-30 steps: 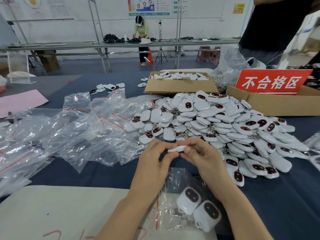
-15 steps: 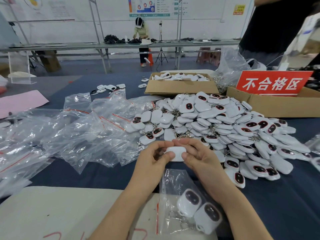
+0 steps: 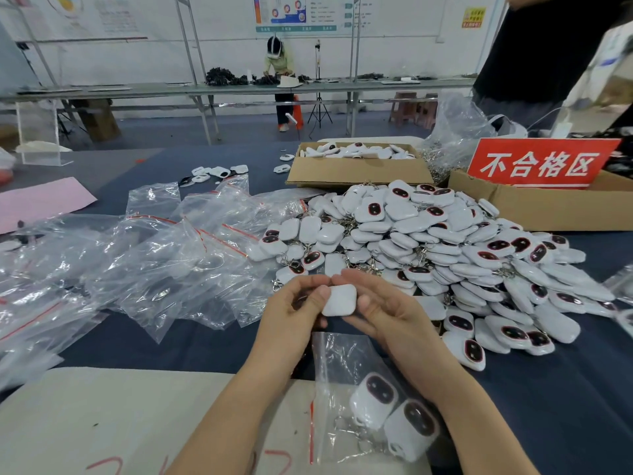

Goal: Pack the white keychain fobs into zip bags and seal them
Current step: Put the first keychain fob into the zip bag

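You have turned the fob (image 3: 339,299) flat: a second ago it sat edge-on between your hands, and now its plain white back faces you. Your left hand (image 3: 291,313) and right hand (image 3: 387,313) both pinch it, fingers (image 3: 356,281) curled round its edges. It is held above the zip bag (image 3: 337,358) on the bench (image 3: 548,406), which already holds two fobs (image 3: 373,399). It looks checked and ready to go in.

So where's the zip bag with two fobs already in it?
Head view, bottom centre: the zip bag lies partly under the right forearm, just below the left hand and right hand holding one fob.
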Demonstrator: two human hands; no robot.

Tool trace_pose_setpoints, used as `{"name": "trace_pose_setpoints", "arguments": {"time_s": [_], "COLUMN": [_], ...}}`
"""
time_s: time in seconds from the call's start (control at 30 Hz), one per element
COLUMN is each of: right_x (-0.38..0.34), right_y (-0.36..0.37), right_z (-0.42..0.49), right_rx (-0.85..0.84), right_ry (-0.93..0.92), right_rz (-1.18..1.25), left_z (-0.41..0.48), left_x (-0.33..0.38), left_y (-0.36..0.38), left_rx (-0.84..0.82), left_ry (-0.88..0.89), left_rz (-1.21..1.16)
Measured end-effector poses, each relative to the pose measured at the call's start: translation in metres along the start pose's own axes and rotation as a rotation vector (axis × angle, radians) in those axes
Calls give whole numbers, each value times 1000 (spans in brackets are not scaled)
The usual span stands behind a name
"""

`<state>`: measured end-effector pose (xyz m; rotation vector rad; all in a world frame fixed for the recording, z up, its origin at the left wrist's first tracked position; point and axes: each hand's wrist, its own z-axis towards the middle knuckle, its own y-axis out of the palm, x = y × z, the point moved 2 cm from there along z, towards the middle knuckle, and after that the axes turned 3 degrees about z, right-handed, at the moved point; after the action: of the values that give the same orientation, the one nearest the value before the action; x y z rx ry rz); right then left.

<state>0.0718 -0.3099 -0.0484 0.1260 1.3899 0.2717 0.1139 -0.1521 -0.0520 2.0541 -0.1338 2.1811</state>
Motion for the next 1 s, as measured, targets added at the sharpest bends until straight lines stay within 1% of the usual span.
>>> {"name": "trace_pose_setpoints", "arguments": {"time_s": [0.07,0.1,0.17,0.27,0.47,0.57,0.63,0.7,0.83,1.0], "right_x": [0,-1,-2,-3,0,2,5,7,5,4], "right_y": [3,2,0,-6,-7,-10,-11,-10,-5,-5], "right_z": [0,1,2,3,6,6,6,6,5,5], "right_rx": [23,50,115,191,180,208,216,180,147,160], "right_ry": [-26,-39,-60,-47,-38,-39,-7,27,48,53], "right_rz": [-85,-110,-107,-61,-28,-30,-58,-120,-270,-259], "left_z": [1,1,-1,-5,-7,-8,-9,-9,-11,-12], "left_x": [-2,-3,-2,1,4,6,7,10,12,12], "left_y": [0,0,4,10,7,6,4,2,4,6], "left_rx": [-10,-18,-60,-116,-110,-99,-84,-71,-105,-136], "left_ry": [-35,-23,27,79,86,57,65,106,138,154], "left_rz": [-18,11,85,120,105,20,-11,4,8,7]}}
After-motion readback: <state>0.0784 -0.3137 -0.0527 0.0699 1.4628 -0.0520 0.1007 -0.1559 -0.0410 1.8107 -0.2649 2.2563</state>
